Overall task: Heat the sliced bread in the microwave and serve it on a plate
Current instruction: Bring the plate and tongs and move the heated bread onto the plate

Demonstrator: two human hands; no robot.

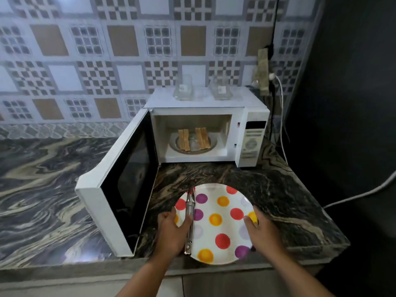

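Note:
A white plate (222,224) with red, orange and purple dots rests on the marble counter in front of me. Metal tongs (189,219) lie across its left side. My left hand (172,232) grips the plate's left rim, thumb over the tongs. My right hand (262,231) grips the right rim. Behind stands the white microwave (252,133), its door (120,189) swung wide open to the left. Inside, toasted bread slices (194,138) stand on edge in two pairs on a round rack over the turntable.
Two empty glass jars (184,87) (220,88) sit on the microwave's top. A white cable (360,195) runs across the dark wall at right, plugged in above. The counter's front edge (64,262) lies just below the plate. Patterned tiles cover the back wall.

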